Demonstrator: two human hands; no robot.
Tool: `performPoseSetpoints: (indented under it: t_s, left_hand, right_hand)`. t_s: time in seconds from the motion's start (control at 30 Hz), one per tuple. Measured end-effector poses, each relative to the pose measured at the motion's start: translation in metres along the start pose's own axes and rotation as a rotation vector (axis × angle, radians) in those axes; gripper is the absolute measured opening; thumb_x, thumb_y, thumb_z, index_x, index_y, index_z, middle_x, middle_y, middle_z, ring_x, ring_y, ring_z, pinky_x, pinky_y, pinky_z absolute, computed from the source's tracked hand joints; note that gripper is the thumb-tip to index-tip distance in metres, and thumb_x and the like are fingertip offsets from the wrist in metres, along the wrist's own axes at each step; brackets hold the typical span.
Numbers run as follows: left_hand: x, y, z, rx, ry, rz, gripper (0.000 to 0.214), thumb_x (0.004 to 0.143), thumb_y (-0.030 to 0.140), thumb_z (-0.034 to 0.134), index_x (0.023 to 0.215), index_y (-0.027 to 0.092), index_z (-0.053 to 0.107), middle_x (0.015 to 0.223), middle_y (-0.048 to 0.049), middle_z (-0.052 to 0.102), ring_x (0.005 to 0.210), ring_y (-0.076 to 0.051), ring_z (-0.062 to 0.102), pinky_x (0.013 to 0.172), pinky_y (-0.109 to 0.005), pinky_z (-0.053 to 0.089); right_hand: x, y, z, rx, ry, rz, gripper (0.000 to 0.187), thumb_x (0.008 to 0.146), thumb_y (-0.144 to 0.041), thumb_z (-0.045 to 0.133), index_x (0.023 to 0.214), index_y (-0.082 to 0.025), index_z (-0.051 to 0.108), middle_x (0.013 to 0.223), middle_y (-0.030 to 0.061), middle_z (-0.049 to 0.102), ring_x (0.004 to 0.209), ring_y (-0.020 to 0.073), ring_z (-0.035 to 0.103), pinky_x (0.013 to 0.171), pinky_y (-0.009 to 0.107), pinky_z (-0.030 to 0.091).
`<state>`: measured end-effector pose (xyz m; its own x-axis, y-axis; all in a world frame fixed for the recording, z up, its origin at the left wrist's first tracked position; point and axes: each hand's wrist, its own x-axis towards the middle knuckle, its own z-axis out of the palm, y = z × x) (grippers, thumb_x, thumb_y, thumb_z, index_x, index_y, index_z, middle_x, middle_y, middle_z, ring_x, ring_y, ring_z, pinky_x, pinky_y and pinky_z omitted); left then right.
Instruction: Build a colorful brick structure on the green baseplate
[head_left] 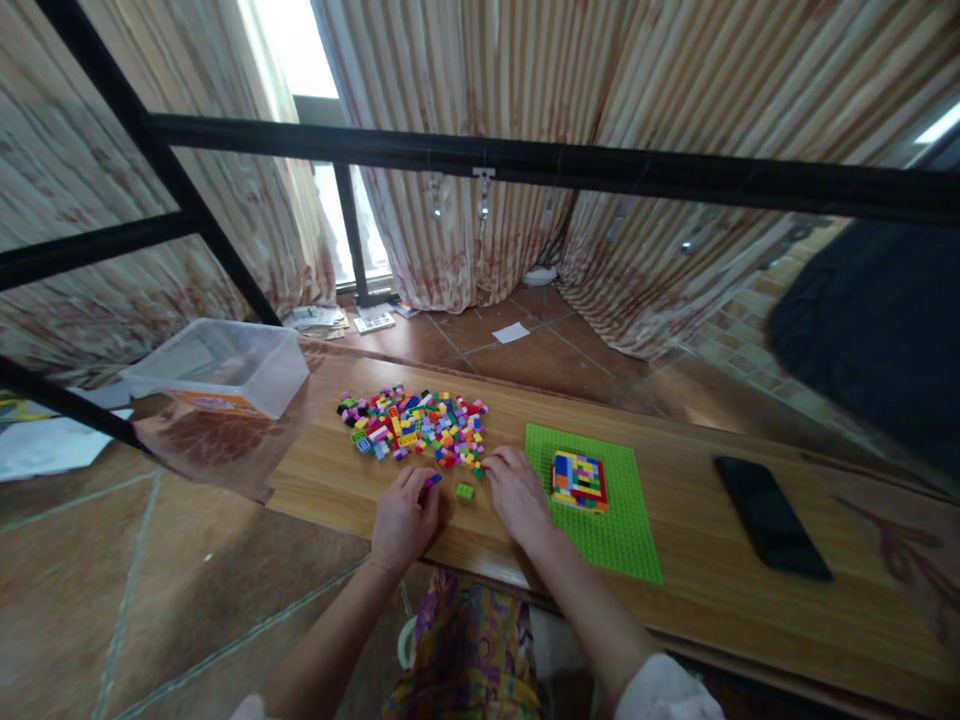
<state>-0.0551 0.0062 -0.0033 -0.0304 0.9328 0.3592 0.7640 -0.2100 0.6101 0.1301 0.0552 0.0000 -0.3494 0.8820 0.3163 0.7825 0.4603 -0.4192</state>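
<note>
Patterned cloth (466,650) nearest | left hand (405,517) pinches purple-blue piece (434,481), long axis crosswise, pointing right | right hand (519,496): grip unclear

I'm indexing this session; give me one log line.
left hand: holding blue brick; right hand: beside brick pile; green brick: between hands; brick build: on baseplate

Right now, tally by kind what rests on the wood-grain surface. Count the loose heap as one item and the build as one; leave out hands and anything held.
Heap of loose bricks: 1
Lone green brick: 1
Green baseplate: 1
Multicoloured brick build: 1
Black phone: 1
Total: 5
</note>
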Motion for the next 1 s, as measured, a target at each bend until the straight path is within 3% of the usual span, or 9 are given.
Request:
performPoseSetpoints:
  t_s: [0.1, 0.33, 0.57, 0.73, 0.87, 1.0]
  left_hand:
    - [0.0, 0.0, -0.001, -0.003, 0.004, 0.002, 0.013, 0.088, 0.022, 0.049, 0.095, 0.019, 0.06, 0.089, -0.0046, 0.063, 0.083, -0.017, 0.061, 0.072, -0.028, 0.049]
    - [0.001, 0.001, -0.002, -0.029, -0.015, 0.025, 0.022, 0.088, 0.024, 0.05, 0.107, 0.021, 0.062, 0.096, -0.0049, 0.066, 0.083, -0.017, 0.062, 0.075, -0.029, 0.05]
    - [-0.001, 0.001, -0.005, -0.073, -0.006, -0.003, 0.036, 0.081, 0.015, 0.051, 0.116, 0.021, 0.057, 0.103, -0.0053, 0.064, 0.068, -0.012, 0.058, 0.064, -0.025, 0.049]
    - [-0.003, 0.005, -0.009, -0.203, 0.056, -0.064, 0.033, 0.08, 0.018, 0.053, 0.112, 0.018, 0.058, 0.096, -0.0051, 0.063, 0.063, -0.011, 0.055, 0.06, -0.024, 0.049]
    - [-0.014, 0.026, -0.01, -0.385, 0.069, -0.154, 0.025, 0.085, 0.031, 0.055, 0.104, 0.017, 0.06, 0.083, -0.0036, 0.064, 0.067, -0.013, 0.059, 0.063, -0.025, 0.05]
    - [-0.028, 0.067, -0.006, -0.594, -0.189, -0.156, 0.024, 0.086, 0.035, 0.055, 0.101, 0.019, 0.063, 0.091, -0.0052, 0.069, 0.084, -0.017, 0.065, 0.077, -0.029, 0.053]
  right_hand:
    - [-0.008, -0.004, -0.005, 0.045, 0.007, 0.034, 0.019, 0.091, -0.015, 0.047, 0.087, -0.019, 0.065, 0.088, 0.0074, 0.062, 0.088, 0.0215, 0.055, 0.081, 0.034, 0.045]
    - [-0.046, -0.013, -0.021, 0.35, 0.161, 0.213, 0.027, 0.093, -0.022, 0.042, 0.106, -0.022, 0.065, 0.095, 0.0071, 0.065, 0.089, 0.0191, 0.061, 0.08, 0.033, 0.047]
    - [-0.071, -0.022, -0.028, 0.633, 0.196, 0.443, 0.022, 0.087, -0.034, 0.052, 0.093, -0.021, 0.069, 0.09, 0.0061, 0.07, 0.085, 0.02, 0.064, 0.077, 0.033, 0.049]
    - [-0.077, -0.035, -0.027, 1.029, 0.219, 0.67, 0.024, 0.075, -0.041, 0.067, 0.084, -0.02, 0.07, 0.079, 0.0037, 0.07, 0.074, 0.0186, 0.064, 0.067, 0.031, 0.053]
    - [-0.083, -0.047, -0.036, 1.318, 0.257, 0.789, 0.026, 0.067, -0.04, 0.076, 0.083, -0.019, 0.072, 0.079, 0.0038, 0.071, 0.074, 0.0163, 0.064, 0.066, 0.028, 0.053]
    - [-0.088, -0.055, -0.049, 1.471, 0.291, 0.813, 0.026, 0.065, -0.036, 0.079, 0.085, -0.02, 0.073, 0.08, 0.0032, 0.071, 0.071, 0.0139, 0.063, 0.064, 0.026, 0.052]
